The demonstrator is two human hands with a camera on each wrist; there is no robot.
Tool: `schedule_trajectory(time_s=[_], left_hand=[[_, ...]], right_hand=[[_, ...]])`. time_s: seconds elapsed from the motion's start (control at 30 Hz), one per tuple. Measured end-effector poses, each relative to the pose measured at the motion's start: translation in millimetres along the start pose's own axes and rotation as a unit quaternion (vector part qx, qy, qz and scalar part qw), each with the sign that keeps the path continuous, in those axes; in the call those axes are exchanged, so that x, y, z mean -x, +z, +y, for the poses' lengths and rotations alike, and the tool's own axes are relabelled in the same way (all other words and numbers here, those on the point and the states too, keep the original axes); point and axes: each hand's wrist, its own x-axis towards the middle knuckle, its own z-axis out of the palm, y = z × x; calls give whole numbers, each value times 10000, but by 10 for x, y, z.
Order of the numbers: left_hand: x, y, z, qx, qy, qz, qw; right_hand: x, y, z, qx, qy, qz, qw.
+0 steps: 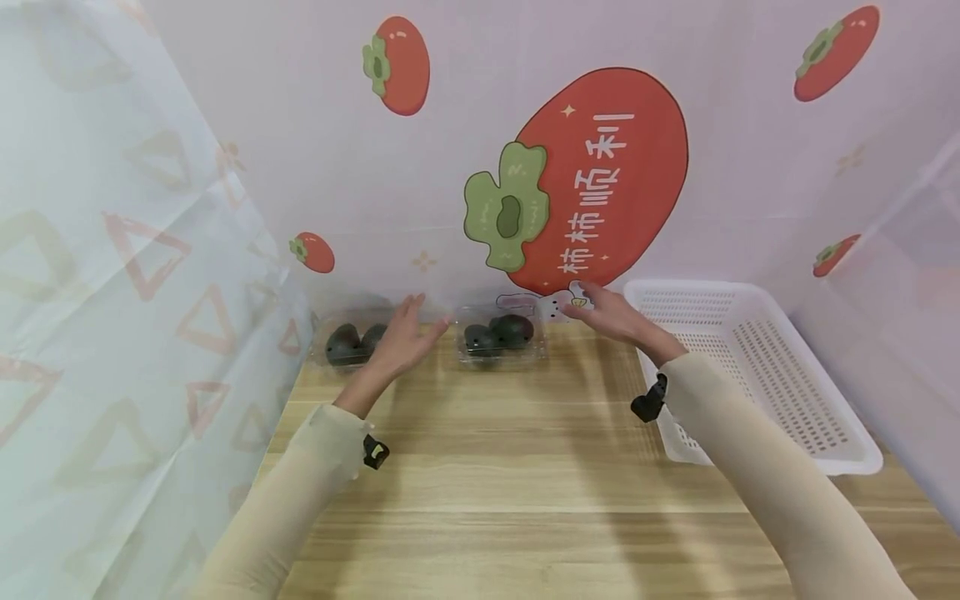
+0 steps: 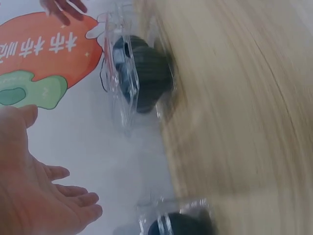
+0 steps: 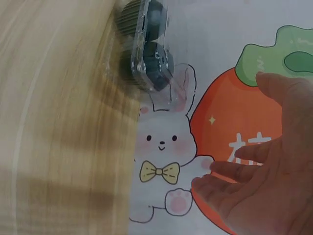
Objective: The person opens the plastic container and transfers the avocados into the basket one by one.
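Note:
Two clear plastic boxes stand at the back of the wooden table, each with dark green avocados inside. My left hand (image 1: 406,340) hangs between them, fingers spread and holding nothing; it overlaps the right edge of the left box (image 1: 321,350). The right box (image 1: 538,343), with its two avocados (image 1: 512,331), lies between my hands. To its right my right hand (image 1: 611,313) reaches forward with relaxed fingers and nothing in them. In the left wrist view the left palm (image 2: 29,181) faces the boxes from the side. The right wrist view shows the right hand (image 3: 274,181) apart from the box.
A white perforated plastic basket (image 1: 757,367) sits on the right of the wooden table (image 1: 480,483). Behind the boxes rises a pale cloth wall (image 1: 247,100) printed with persimmons and a rabbit. A sheet with triangles (image 1: 112,333) hangs along the left.

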Motion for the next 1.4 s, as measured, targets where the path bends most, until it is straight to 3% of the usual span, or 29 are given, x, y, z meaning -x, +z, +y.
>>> schedule_trajectory(time_s=[0.13, 0.27, 0.43, 0.53, 0.73, 1.0, 1.27, 1.4], left_hand=[[-41, 70, 32, 485, -97, -222, 9985], [-65, 109, 65, 1042, -435, -270, 9932], [-82, 154, 95, 2123, -888, -476, 9720], [-102, 204, 92, 2526, -1072, -538, 9601], [-130, 320, 81, 3187, -1122, -483, 9400], [-139, 449, 98, 3596, -1116, -361, 9257], [-179, 529, 58, 3950, -1385, -353, 9075], [-201, 531, 42, 3968, -1452, -280, 9059]], right_hand=[[-25, 53, -43, -224, 395, -262, 9986], [-55, 103, -69, -557, 736, -451, 9947], [-102, 165, -75, -1399, 1101, -682, 9817], [-145, 221, -66, -1903, 1308, -748, 9701], [-200, 364, -55, -2134, 1552, -771, 9615], [-181, 508, 3, -2417, 1563, -968, 9528], [-250, 611, -7, -2622, 1635, -993, 9459], [-303, 668, -3, -2709, 1585, -948, 9447]])
